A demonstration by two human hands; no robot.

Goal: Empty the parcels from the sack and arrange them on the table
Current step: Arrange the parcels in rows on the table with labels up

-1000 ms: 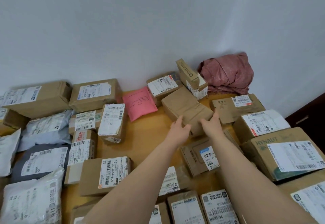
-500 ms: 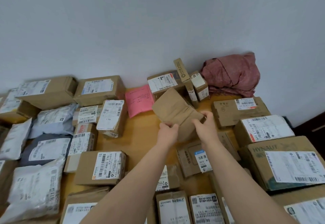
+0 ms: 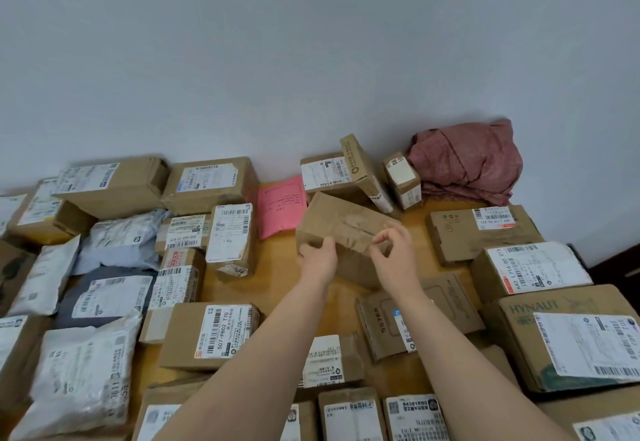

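A plain brown cardboard box point(image 3: 346, 225) with no label showing sits tilted over the middle of the wooden table point(image 3: 277, 267). My left hand point(image 3: 318, 257) grips its near left corner. My right hand point(image 3: 394, 253) has thumb and fingers curled at the near right edge of the same box. A crumpled dusty-red cloth sack point(image 3: 467, 160) lies against the wall at the back right. Several labelled parcels lie around the box, among them a pink mailer point(image 3: 280, 205) just to its left.
Cardboard boxes and grey and white mailer bags point(image 3: 79, 371) fill the left side. Larger boxes, one printed HYNAUT point(image 3: 568, 333), line the right. A narrow box point(image 3: 363, 170) leans on others at the back. Bare wood shows left of my left forearm.
Both hands have turned the plain box and brought it slightly nearer and lower over the table. The leaning narrow box and small box behind it now stand apart.
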